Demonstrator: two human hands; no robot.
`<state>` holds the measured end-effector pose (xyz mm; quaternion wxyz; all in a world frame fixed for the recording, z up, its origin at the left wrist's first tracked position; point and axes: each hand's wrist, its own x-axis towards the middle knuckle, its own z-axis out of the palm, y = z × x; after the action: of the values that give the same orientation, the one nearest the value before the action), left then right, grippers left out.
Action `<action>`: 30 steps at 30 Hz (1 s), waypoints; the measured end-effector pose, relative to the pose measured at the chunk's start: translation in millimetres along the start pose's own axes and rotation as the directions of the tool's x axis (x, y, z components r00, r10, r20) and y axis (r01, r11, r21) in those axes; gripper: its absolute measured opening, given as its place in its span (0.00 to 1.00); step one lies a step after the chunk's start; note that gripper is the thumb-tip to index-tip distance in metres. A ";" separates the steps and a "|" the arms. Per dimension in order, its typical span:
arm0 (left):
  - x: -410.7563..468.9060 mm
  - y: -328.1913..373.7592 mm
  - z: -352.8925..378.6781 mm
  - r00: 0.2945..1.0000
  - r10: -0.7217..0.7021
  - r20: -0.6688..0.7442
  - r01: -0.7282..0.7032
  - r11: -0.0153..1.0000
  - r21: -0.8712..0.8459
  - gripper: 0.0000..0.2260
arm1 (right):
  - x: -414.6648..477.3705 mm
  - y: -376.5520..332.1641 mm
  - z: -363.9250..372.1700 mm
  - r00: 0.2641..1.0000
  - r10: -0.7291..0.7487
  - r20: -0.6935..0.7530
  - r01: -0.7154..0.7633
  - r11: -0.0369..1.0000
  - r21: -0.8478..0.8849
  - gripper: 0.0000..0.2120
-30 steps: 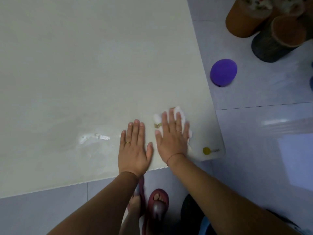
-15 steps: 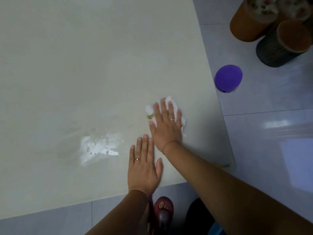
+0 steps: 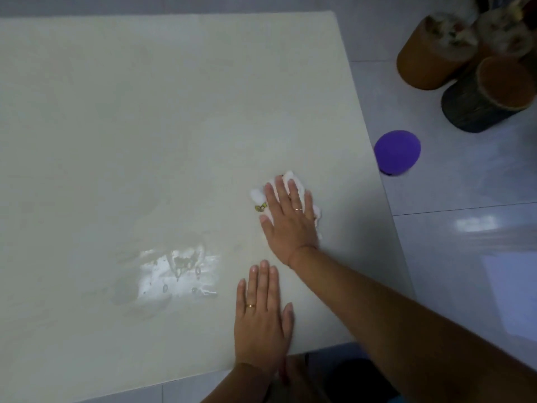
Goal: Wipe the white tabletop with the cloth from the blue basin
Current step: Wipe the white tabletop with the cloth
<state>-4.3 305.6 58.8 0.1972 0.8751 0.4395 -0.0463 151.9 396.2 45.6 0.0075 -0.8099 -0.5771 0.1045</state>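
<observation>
The white tabletop [image 3: 145, 126] fills most of the view. A white cloth [image 3: 257, 195] with a small yellow mark lies on its right part, mostly covered by my right hand [image 3: 290, 219]. That hand presses flat on the cloth with its fingers spread. My left hand [image 3: 261, 318] rests palm down on the bare table near the front edge, holding nothing, just below and left of my right wrist. A shiny wet patch [image 3: 177, 274] sits left of my left hand. The blue basin is out of view.
The table's right edge runs close to the cloth, with tiled floor beyond. On the floor lie a purple ball [image 3: 396, 152] and, further back, an orange cylinder stool [image 3: 427, 62] and a dark one [image 3: 482, 103]. My feet show under the front edge.
My right hand has slid the cloth away from the front right corner, further onto the table. My left hand has stayed near the front edge. The wet patch shows larger.
</observation>
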 end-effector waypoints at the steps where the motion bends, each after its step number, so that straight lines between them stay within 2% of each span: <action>1: 2.8 -0.3 -3.1 1.000 0.007 -0.008 -0.007 1.000 -0.008 0.29 | 5.1 15.4 -4.5 0.989 -0.146 0.010 0.146 0.989 -0.026 0.28; 2: 8.9 -0.3 -6.7 1.000 0.011 -0.026 -0.012 1.000 -0.023 0.29 | 13.0 33.7 -8.3 0.971 -0.240 0.020 0.241 0.969 -0.057 0.28; 3: 18.6 -0.3 -11.2 0.999 0.013 -0.049 -0.015 0.999 -0.044 0.29 | 23.2 51.6 -11.6 0.966 -0.258 0.026 0.260 0.962 -0.090 0.27; 4: 31.9 -0.1 -16.4 0.997 0.013 -0.075 -0.018 0.998 -0.065 0.28 | 35.2 67.0 -15.0 0.980 -0.199 0.031 0.201 0.973 -0.110 0.27; 6: 68.1 -0.8 -26.9 0.992 0.009 -0.124 -0.019 0.997 -0.079 0.28 | 61.4 82.4 -20.2 0.999 0.046 -0.011 -0.046 0.996 -0.082 0.27; 8: 110.7 -5.3 -36.5 0.988 -0.008 -0.156 -0.001 0.998 -0.058 0.28 | 80.2 68.3 -18.4 0.950 0.308 -0.058 -0.308 0.951 0.001 0.27; 10: 146.1 -14.4 -42.4 0.989 -0.023 -0.149 0.021 1.000 -0.021 0.29 | 88.8 41.0 -14.2 0.889 0.457 -0.038 -0.454 0.888 0.076 0.28; 11: 157.9 -19.3 -42.5 0.992 -0.026 -0.127 0.027 1.000 0.010 0.29 | 89.0 30.6 -12.3 0.901 0.433 -0.024 -0.430 0.899 0.080 0.29; 12: 165.4 -23.2 -41.1 0.995 -0.025 -0.100 0.030 0.999 0.041 0.30 | 86.8 25.2 -11.3 0.942 0.335 -0.011 -0.334 0.941 0.048 0.29; 14: 170.4 -27.2 -37.8 0.996 -0.025 -0.086 0.031 0.997 0.068 0.30 | 81.6 37.5 -18.0 1.000 -0.010 0.024 0.011 0.999 -0.032 0.29; 16: 169.3 -26.8 -36.8 0.994 -0.029 -0.102 0.035 0.998 0.050 0.30 | 91.4 76.3 -31.2 0.935 -0.347 0.076 0.354 0.928 -0.117 0.28; 17: 169.1 -25.8 -36.2 0.994 -0.032 -0.106 0.037 0.998 0.044 0.30 | 100.5 97.2 -36.5 0.897 -0.433 0.088 0.442 0.882 -0.164 0.27; 18: 169.6 -25.0 -35.9 0.994 -0.035 -0.106 0.040 0.998 0.044 0.30 | 111.5 116.0 -41.2 0.892 -0.444 0.084 0.452 0.871 -0.192 0.27; 19: 170.1 -24.6 -35.7 0.994 -0.039 -0.104 0.044 0.998 0.046 0.30 | 122.9 130.3 -44.8 0.921 -0.383 0.068 0.389 0.902 -0.187 0.26; 21: 170.4 -24.3 -35.6 0.994 -0.050 -0.101 0.055 0.997 0.045 0.30 | 142.1 138.1 -46.9 0.994 -0.109 0.023 0.111 0.989 -0.099 0.26; 22: 170.4 -24.3 -35.6 0.994 -0.054 -0.099 0.059 0.997 0.046 0.30 | 149.3 129.4 -43.5 0.999 0.049 -0.012 -0.049 0.997 -0.061 0.27; 24: 170.3 -23.4 -35.5 0.995 -0.065 -0.079 0.070 0.996 0.059 0.31 | 158.2 94.1 -34.0 0.952 0.302 -0.054 -0.302 0.953 0.004 0.28; 25: 170.1 -22.8 -35.6 0.995 -0.071 -0.075 0.075 0.995 0.064 0.31 | 159.5 73.2 -29.7 0.936 0.348 -0.052 -0.347 0.938 0.026 0.28; 26: 170.2 -22.4 -36.1 0.994 -0.073 -0.076 0.078 0.995 0.066 0.30 | 159.3 53.8 -26.0 0.947 0.318 -0.045 -0.317 0.948 0.027 0.29; 27: 170.2 -21.8 -37.0 0.994 -0.075 -0.076 0.080 0.995 0.062 0.30 | 157.3 38.4 -23.2 0.974 0.224 -0.031 -0.224 0.975 0.008 0.29; 29: 170.0 -20.9 -38.9 0.995 -0.074 -0.069 0.078 0.996 0.048 0.30 | 153.9 31.2 -23.7 0.999 -0.050 0.009 0.050 0.998 -0.024 0.29; 30: 170.0 -20.8 -39.4 0.995 -0.072 -0.070 0.075 0.996 0.043 0.30 | 156.3 40.2 -27.7 0.982 -0.186 0.029 0.187 0.982 -0.034 0.29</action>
<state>79.2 459.7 45.3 0.1600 0.8638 0.4766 -0.0334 243.1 532.2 42.3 -0.0050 -0.7508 -0.6524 0.1029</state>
